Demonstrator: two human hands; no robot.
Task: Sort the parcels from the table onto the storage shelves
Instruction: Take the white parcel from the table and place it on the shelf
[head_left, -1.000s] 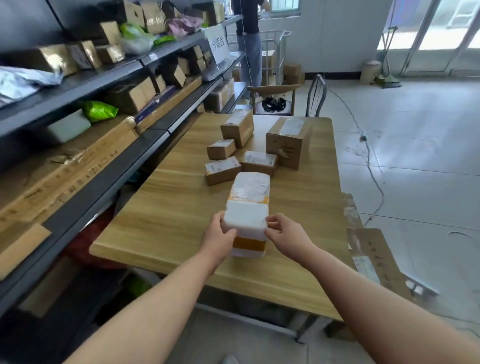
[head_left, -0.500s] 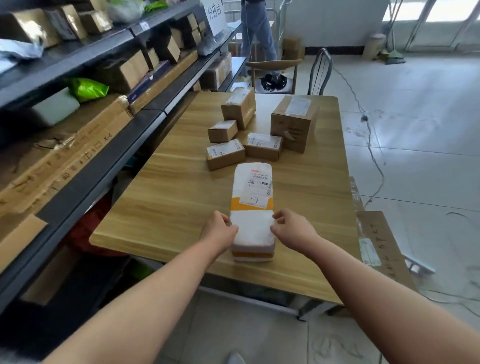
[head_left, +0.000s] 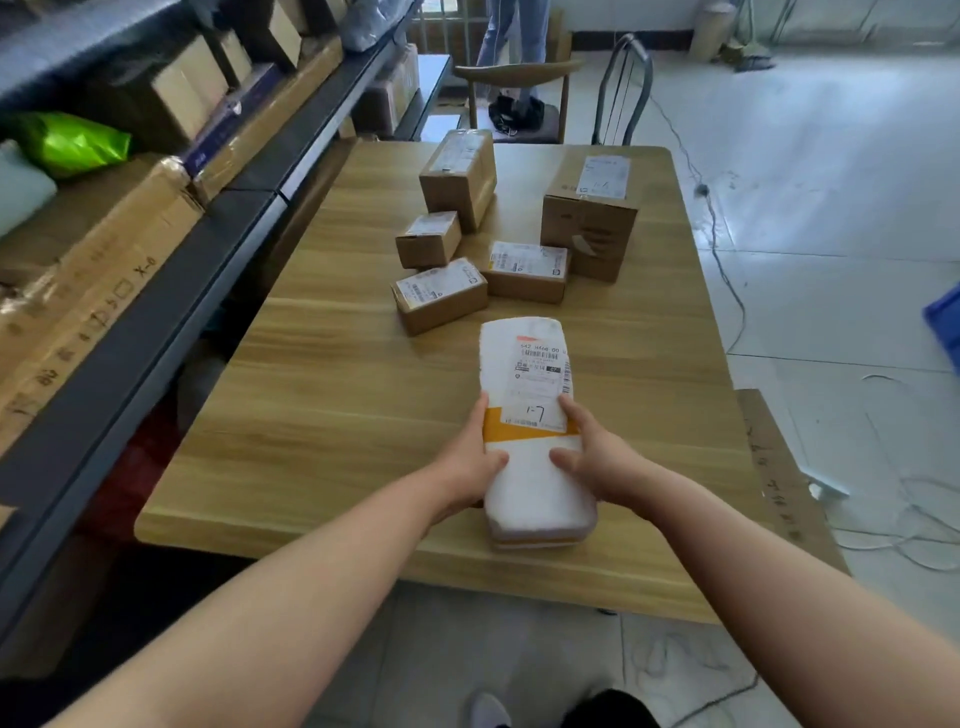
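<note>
A long white foam parcel (head_left: 524, 374) with orange tape and a shipping label lies lengthwise near the front edge of the wooden table (head_left: 322, 395). My left hand (head_left: 470, 460) grips its left side and my right hand (head_left: 592, 457) grips its right side, thumbs on top. Farther back on the table stand several brown cardboard parcels: a flat one (head_left: 441, 295), another flat one (head_left: 525, 271), a small cube (head_left: 428, 239), a taller box (head_left: 460, 176) and a large box (head_left: 589, 218). The dark storage shelves (head_left: 156, 322) run along the left.
The shelves hold cardboard boxes, a long flat carton (head_left: 88, 280) and a green bag (head_left: 72, 143). A chair (head_left: 519, 98) stands beyond the table, with a person's legs (head_left: 514, 31) behind it. Cables (head_left: 727, 260) trail on the tiled floor at right, beside a blue crate (head_left: 945, 327).
The white parcel has been tipped down from its raised tilt and now lies flat, label up. Both hands have slid forward along its sides. My view has dropped lower toward the table.
</note>
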